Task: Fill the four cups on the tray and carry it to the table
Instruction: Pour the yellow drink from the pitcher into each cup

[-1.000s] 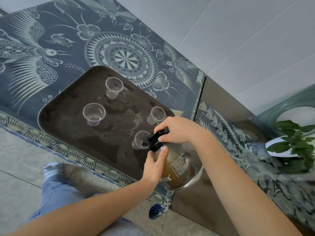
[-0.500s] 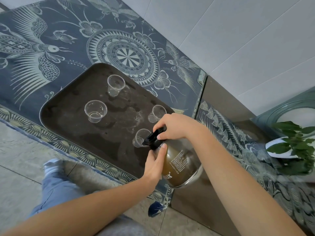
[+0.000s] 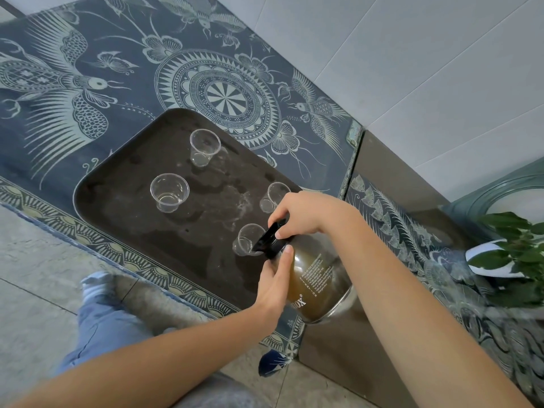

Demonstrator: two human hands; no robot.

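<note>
A dark brown tray (image 3: 117,201) lies on a blue patterned cloth and carries several clear plastic cups: a far cup (image 3: 204,147), a left cup (image 3: 169,192), a right cup (image 3: 273,197) and a near cup (image 3: 247,240). A glass jug (image 3: 316,281) of brown liquid with a black lid is tilted, its spout over the near cup. My right hand (image 3: 300,214) grips the jug's black top and handle. My left hand (image 3: 275,278) presses against the jug's side below the lid. The left cup holds a little liquid at the bottom.
The blue cloth (image 3: 88,92) covers a low surface against a white tiled wall. A potted green plant (image 3: 518,251) stands at the right beside a glass bowl (image 3: 500,192). My jeans-clad leg (image 3: 97,319) and the grey floor are below.
The jug has tipped a little further toward the near cup, and both hands have stayed on it. The view has shifted slightly.
</note>
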